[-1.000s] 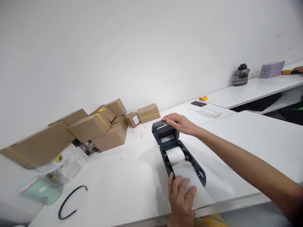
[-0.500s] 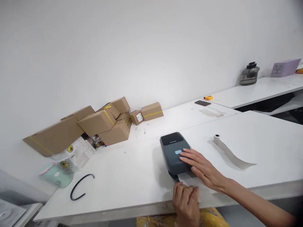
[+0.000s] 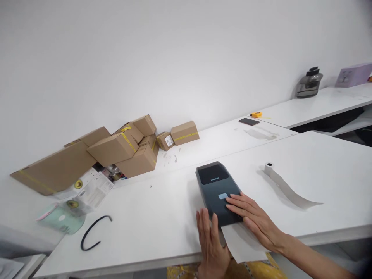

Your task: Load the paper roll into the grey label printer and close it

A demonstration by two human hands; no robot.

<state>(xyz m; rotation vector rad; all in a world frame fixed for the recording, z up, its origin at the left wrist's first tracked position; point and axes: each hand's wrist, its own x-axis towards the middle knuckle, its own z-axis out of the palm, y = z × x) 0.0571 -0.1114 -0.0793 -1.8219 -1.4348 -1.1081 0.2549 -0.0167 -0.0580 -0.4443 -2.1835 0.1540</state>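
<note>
A dark blue-grey device (image 3: 213, 193) with a black panel and a light blue button lies on the white table. White paper (image 3: 245, 242) sticks out from its near end, over the table's front edge. My right hand (image 3: 258, 221) rests on the device's right side, fingers extended, fingertips near the blue button. At its near left corner is my left hand (image 3: 210, 244), fingers raised and spread, holding nothing. To the right, a small paper roll (image 3: 269, 167) has a long strip curling off it.
Cardboard boxes (image 3: 136, 161) are piled at the back left, beside printed packaging (image 3: 91, 192) and a green pouch (image 3: 62, 219). A black curved band (image 3: 90, 232) lies front left. Farther back are a phone (image 3: 249, 121), yellow tape measure (image 3: 256, 114) and jug (image 3: 309, 83).
My left hand has opened from its closed grip by the paper and moved to the device's left side. More of the paper shows. The view has shifted slightly.
</note>
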